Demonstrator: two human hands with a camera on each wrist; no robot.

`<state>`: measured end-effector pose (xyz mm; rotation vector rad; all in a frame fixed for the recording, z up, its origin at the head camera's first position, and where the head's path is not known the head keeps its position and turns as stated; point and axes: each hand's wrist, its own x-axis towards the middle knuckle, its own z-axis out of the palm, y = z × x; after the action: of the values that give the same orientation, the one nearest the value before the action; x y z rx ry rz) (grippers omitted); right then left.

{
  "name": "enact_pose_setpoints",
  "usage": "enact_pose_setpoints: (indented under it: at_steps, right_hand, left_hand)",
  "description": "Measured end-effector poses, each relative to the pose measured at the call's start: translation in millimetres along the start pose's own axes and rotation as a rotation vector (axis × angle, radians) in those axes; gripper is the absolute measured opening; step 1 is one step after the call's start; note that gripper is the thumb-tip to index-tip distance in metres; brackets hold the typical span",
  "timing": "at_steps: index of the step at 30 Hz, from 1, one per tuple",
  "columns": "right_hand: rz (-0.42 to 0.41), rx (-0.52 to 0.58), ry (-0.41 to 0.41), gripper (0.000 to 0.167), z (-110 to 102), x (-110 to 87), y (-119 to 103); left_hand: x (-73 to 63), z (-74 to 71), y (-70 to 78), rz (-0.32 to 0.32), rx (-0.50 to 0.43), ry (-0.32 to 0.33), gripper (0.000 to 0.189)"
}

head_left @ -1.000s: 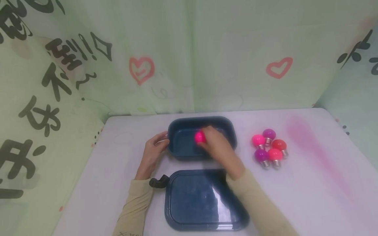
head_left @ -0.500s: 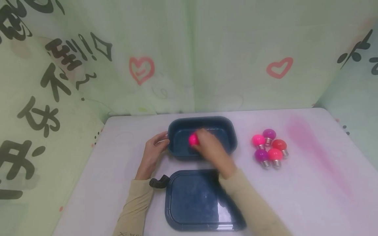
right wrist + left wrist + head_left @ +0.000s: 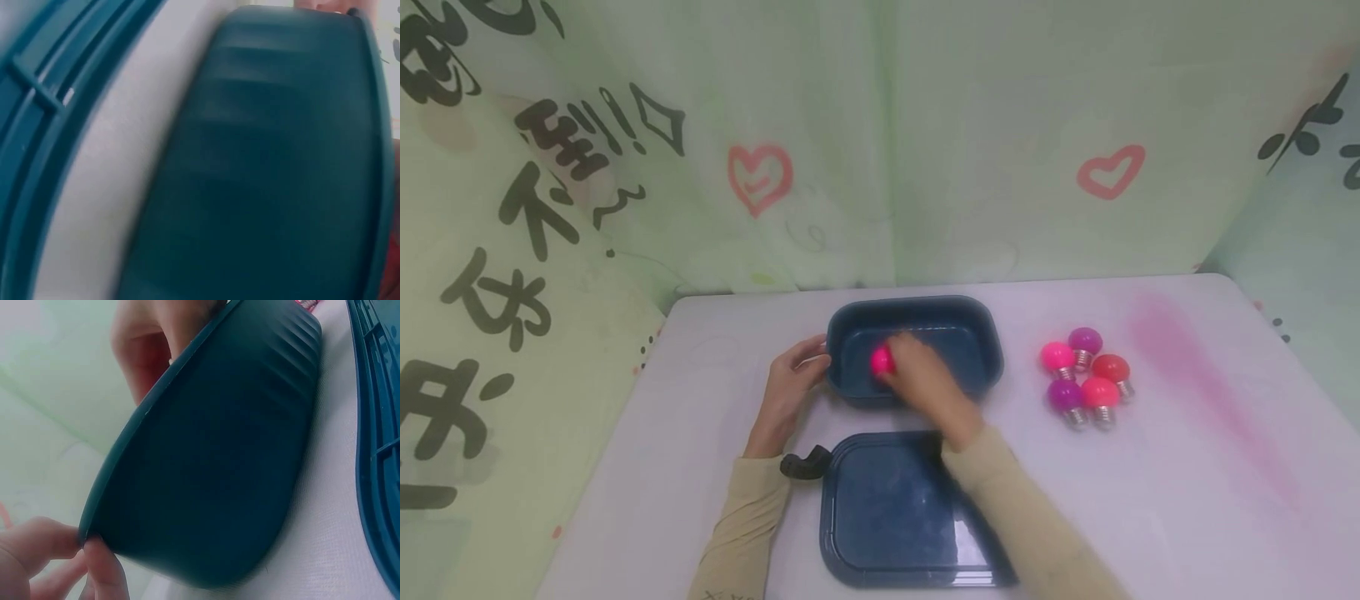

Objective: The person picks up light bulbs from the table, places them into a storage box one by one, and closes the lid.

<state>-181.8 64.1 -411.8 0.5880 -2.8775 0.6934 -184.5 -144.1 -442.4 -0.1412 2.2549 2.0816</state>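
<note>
Over my remote head feed, a person's left hand (image 3: pixel 790 379) pinches the rim of an open dark blue rectangular box (image 3: pixel 966 350) at its left end, thumb and fingers closed on the edge. The right hand (image 3: pixel 925 379), reaching in over the near wall, grips a bright pink light bulb (image 3: pixel 881 360) inside the box's outline; I cannot tell whether the bulb touches the floor of the box. Both arms wear beige sleeves (image 3: pixel 1030 521), and a black curved piece (image 3: pixel 806 463) sits beside the left cuff.

The box stands toward the far edge of a pale table (image 3: pixel 1187 483) streaked with pink at right. Behind it I see a pale green curtain (image 3: pixel 985 225) bearing two red hearts, with black Chinese characters (image 3: pixel 505 300) on the left side.

The matching lid (image 3: pixel 887 508) lies flat on the near side of the box, partly covered by the right sleeve. Right of the box, five bulbs (image 3: pixel 1099 392) with silver screw bases cluster on the table: two purple, three pink to red.
</note>
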Motion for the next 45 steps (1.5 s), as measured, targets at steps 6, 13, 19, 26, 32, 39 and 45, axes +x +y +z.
enact_pose_setpoints:
  at_steps: [6,13,19,26,32,39,45]
  right_hand:
    - [0.009,0.004,-0.005,0.026,7,3.4,-1]
    - [0.040,0.008,-0.044,0.029,8,8.0,-2]
    - [0.068,0.011,-0.067,0.032,11,11.0,-2]
    - [0.093,0.038,-0.090,0.038,12,12.4,-3]
    - [0.100,0.025,-0.099,0.039,8,11.2,-4]
    - [0.097,0.015,-0.096,0.044,-1,7.2,-6]
    - [0.083,0.005,-0.072,0.046,-7,3.7,-5]
  left_hand:
    - [-0.4,0.0,0.3,0.011,-0.007,-0.002,0.041]
    - [0.7,-0.3,-1.0,0.017,-0.006,-0.002,0.041]
    - [0.5,0.2,-1.4,0.018,-0.001,0.000,0.040]
    - [-0.4,0.4,-0.7,0.020,-0.014,0.002,0.041]
    - [-1.2,-0.1,1.7,0.013,-0.014,0.000,0.041]
    - [-1.8,0.1,2.7,0.022,-0.009,0.000,0.042]
    - [-2.8,1.0,3.6,0.019,0.002,0.005,0.042]
